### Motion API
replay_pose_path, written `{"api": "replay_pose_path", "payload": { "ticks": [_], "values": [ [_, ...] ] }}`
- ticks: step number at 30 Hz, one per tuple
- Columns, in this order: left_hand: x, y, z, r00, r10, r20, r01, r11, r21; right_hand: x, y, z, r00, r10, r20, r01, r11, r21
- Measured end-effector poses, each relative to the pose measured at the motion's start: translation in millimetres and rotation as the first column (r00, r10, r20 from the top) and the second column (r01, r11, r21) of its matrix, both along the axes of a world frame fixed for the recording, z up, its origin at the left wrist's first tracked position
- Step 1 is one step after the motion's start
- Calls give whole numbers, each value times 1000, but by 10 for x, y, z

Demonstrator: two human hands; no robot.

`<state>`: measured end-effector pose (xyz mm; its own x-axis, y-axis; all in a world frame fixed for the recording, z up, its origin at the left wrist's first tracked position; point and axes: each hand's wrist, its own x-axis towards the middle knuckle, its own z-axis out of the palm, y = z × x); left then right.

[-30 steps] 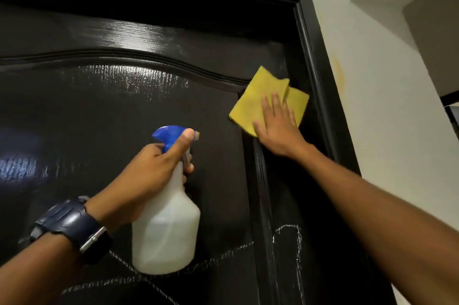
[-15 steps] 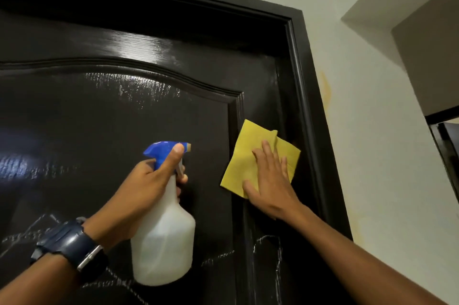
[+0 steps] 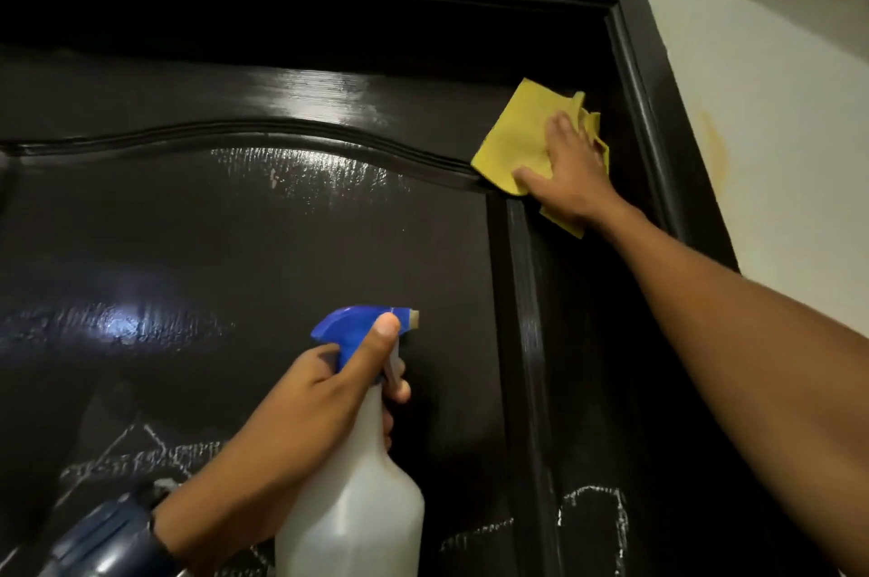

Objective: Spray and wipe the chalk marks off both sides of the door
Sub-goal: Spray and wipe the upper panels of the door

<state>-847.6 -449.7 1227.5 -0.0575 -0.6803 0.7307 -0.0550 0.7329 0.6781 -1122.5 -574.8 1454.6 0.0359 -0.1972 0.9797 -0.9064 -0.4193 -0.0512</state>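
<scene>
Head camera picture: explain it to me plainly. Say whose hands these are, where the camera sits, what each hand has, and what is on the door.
There is no machine here. A person wears a camera on the head, so you look forward along their own arms at a dark glossy door. The left hand, with a watch on its wrist, grips a white spray bottle with a blue trigger head, thumb resting on top. The right hand presses a yellow cloth flat against the door near its top right corner, beside the frame. White chalk marks still show low on the door, at lower left and lower right. The upper part shines and shows no chalk. A pale wall lies to the right.
</scene>
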Motion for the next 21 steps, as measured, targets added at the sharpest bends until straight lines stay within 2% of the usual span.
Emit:
{"api": "replay_pose_path", "payload": {
  "ticks": [4,9,12,14,17,21],
  "values": [
    [-41,-32,111,1000,-3,-8,3,1000,-12,46,-31,-1009,999,-30,27,30,999,10],
    [-50,-62,181,999,-37,0,37,999,29,26,12,-2395,999,-48,-25,50,996,72],
    [-8,7,74,1000,-9,25,9,1000,14,37,73,-2930,996,-68,-62,74,991,108],
    [59,69,-80,999,33,42,-33,999,-5,19,91,-2988,996,-62,-69,71,989,132],
    [210,106,-402,996,89,-27,-88,996,19,60,100,-2875,995,-81,-64,92,979,184],
    [326,63,-756,993,119,-21,-118,992,51,265,127,-2238,991,-136,-5,134,971,198]
  ]
}}
